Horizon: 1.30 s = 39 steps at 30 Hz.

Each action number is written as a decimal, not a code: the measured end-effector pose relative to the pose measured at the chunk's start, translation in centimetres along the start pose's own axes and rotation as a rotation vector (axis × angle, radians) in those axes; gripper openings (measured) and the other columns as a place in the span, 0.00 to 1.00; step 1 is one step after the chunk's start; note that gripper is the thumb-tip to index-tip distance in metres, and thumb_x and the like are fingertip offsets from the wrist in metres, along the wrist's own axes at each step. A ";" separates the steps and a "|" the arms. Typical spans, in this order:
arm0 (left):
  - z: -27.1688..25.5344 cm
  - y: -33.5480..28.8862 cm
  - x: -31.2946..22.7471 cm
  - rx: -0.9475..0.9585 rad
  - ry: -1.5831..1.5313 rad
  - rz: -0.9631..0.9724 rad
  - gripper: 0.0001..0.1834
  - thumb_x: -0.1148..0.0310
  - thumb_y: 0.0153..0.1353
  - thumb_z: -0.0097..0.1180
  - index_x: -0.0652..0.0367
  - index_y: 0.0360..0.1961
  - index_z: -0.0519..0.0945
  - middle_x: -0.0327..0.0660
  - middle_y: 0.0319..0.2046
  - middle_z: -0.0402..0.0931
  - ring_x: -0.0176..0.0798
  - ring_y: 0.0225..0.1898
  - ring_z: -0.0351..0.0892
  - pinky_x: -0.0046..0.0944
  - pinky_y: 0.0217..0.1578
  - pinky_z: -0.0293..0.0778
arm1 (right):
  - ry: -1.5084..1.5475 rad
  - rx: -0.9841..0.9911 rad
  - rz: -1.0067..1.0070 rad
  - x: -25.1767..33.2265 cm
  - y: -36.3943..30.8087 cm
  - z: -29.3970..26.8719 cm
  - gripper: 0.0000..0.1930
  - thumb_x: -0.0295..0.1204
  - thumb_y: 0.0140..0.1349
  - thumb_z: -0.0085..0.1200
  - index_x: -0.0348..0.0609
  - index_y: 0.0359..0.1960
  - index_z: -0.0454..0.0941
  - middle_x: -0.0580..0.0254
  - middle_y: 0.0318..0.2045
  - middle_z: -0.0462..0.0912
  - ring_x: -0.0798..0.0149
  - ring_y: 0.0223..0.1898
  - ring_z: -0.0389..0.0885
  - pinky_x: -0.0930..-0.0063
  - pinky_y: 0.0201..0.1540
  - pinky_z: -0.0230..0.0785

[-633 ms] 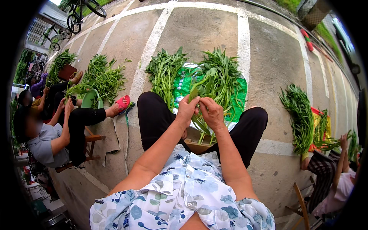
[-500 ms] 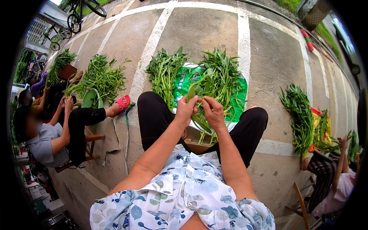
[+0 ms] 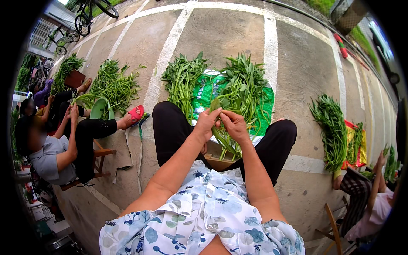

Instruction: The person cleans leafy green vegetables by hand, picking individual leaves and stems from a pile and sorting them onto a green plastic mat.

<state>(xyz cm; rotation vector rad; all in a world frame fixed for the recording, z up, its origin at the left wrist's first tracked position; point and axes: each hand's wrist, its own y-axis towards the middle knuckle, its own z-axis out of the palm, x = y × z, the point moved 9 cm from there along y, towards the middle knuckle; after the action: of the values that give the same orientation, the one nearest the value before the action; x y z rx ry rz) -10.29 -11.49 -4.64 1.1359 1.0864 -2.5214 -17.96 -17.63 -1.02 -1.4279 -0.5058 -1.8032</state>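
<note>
Both your bare forearms reach forward from the lower edge and slant inward, bringing your hands together between your black-trousered knees (image 3: 278, 138). Your left hand (image 3: 207, 124), fingers curled and thumb toward the right, is closed on slender green leafy stems (image 3: 220, 137), which show above and below the grip. Your right hand (image 3: 235, 126) bends its fingers inward, fingertips meeting the left's; whether it pinches a stem you cannot tell. Just beyond lies a green-and-white printed plastic sheet (image 3: 266, 101), with one leafy green heap (image 3: 245, 76) on its right and another (image 3: 183, 85) at its left.
</note>
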 end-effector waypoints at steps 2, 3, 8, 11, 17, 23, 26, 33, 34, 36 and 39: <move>0.0 0.1 0.3 0.033 -0.081 -0.048 0.06 0.68 0.56 0.55 0.57 0.33 0.74 0.29 0.21 0.70 0.23 0.16 0.63 0.24 0.16 0.60 | -0.012 0.020 -0.059 0.7 0.0 0.4 0.10 0.28 0.61 0.49 0.35 0.39 0.76 0.71 0.21 0.75 0.79 0.23 0.71 0.84 0.26 0.64; 0.2 0.1 0.5 0.051 -0.120 -0.073 0.06 0.68 0.56 0.55 0.57 0.33 0.74 0.29 0.21 0.70 0.23 0.17 0.63 0.24 0.17 0.60 | -0.034 0.017 -0.101 0.5 0.1 0.2 0.10 0.27 0.61 0.48 0.35 0.39 0.76 0.71 0.21 0.75 0.78 0.24 0.71 0.84 0.28 0.65; 0.2 0.1 -0.4 0.067 -0.147 -0.027 0.06 0.70 0.56 0.55 0.59 0.34 0.75 0.31 0.24 0.73 0.22 0.17 0.65 0.23 0.17 0.61 | -0.103 -0.080 -0.073 -0.8 0.2 -0.9 0.10 0.28 0.60 0.50 0.34 0.39 0.76 0.71 0.21 0.74 0.79 0.21 0.69 0.84 0.25 0.63; 0.0 0.0 -0.9 0.043 -0.134 0.007 0.07 0.70 0.56 0.56 0.60 0.35 0.74 0.34 0.29 0.75 0.22 0.18 0.66 0.23 0.17 0.62 | -0.054 -0.117 -0.009 -2.2 0.5 -1.9 0.10 0.29 0.59 0.51 0.35 0.38 0.76 0.72 0.21 0.73 0.80 0.19 0.67 0.84 0.21 0.60; -0.5 0.2 -1.0 0.022 -0.140 0.028 0.09 0.71 0.56 0.56 0.60 0.37 0.73 0.37 0.33 0.76 0.23 0.17 0.66 0.23 0.17 0.63 | 0.054 -0.176 0.033 -2.5 0.6 -2.6 0.13 0.30 0.58 0.53 0.35 0.41 0.75 0.71 0.21 0.74 0.80 0.20 0.67 0.84 0.21 0.61; 0.0 0.1 -0.7 0.025 -0.156 0.023 0.08 0.70 0.56 0.56 0.60 0.36 0.75 0.34 0.26 0.75 0.22 0.16 0.65 0.24 0.17 0.62 | 0.110 -0.189 0.126 -2.5 0.2 -1.5 0.24 0.29 0.57 0.53 0.32 0.53 0.62 0.67 0.27 0.77 0.77 0.25 0.72 0.84 0.25 0.65; 0.7 -0.2 -0.5 0.038 -0.147 0.016 0.07 0.70 0.56 0.56 0.60 0.35 0.77 0.32 0.21 0.73 0.22 0.15 0.65 0.24 0.16 0.61 | 0.123 -0.124 0.139 -2.2 0.4 -0.6 0.25 0.29 0.58 0.51 0.33 0.55 0.59 0.67 0.26 0.77 0.77 0.27 0.72 0.85 0.28 0.63; 1.3 -0.3 -0.6 0.089 -0.125 0.019 0.07 0.70 0.55 0.56 0.59 0.34 0.77 0.31 0.20 0.73 0.22 0.14 0.64 0.24 0.16 0.62 | 0.163 0.035 0.133 -1.5 0.4 0.2 0.15 0.29 0.60 0.46 0.40 0.48 0.64 0.70 0.24 0.75 0.79 0.25 0.69 0.86 0.29 0.60; 1.2 -0.1 -0.5 0.078 -0.113 0.020 0.07 0.70 0.55 0.57 0.59 0.35 0.76 0.32 0.22 0.74 0.22 0.14 0.64 0.25 0.16 0.62 | 0.159 0.040 0.127 -1.4 0.4 0.3 0.15 0.28 0.60 0.45 0.40 0.48 0.64 0.70 0.24 0.75 0.79 0.24 0.69 0.86 0.29 0.60; 0.9 0.1 -0.4 0.058 -0.089 0.024 0.09 0.71 0.54 0.57 0.59 0.36 0.75 0.34 0.27 0.76 0.24 0.15 0.64 0.25 0.16 0.63 | 0.136 0.020 0.110 -1.7 0.5 -0.1 0.19 0.26 0.59 0.46 0.37 0.52 0.62 0.69 0.24 0.75 0.78 0.24 0.68 0.86 0.28 0.60; 0.8 -0.1 -0.6 0.013 -0.080 0.034 0.09 0.72 0.53 0.58 0.59 0.37 0.75 0.34 0.28 0.77 0.24 0.16 0.65 0.25 0.16 0.62 | 0.135 -0.104 0.124 -2.3 0.5 -1.4 0.26 0.24 0.56 0.47 0.32 0.57 0.55 0.68 0.24 0.74 0.77 0.24 0.68 0.85 0.28 0.61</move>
<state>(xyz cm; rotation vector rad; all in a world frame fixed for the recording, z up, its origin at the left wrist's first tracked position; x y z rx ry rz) -10.38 -12.07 -3.82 1.0378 1.0242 -2.5275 -18.29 -18.22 -3.68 -1.3640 -0.2524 -1.8324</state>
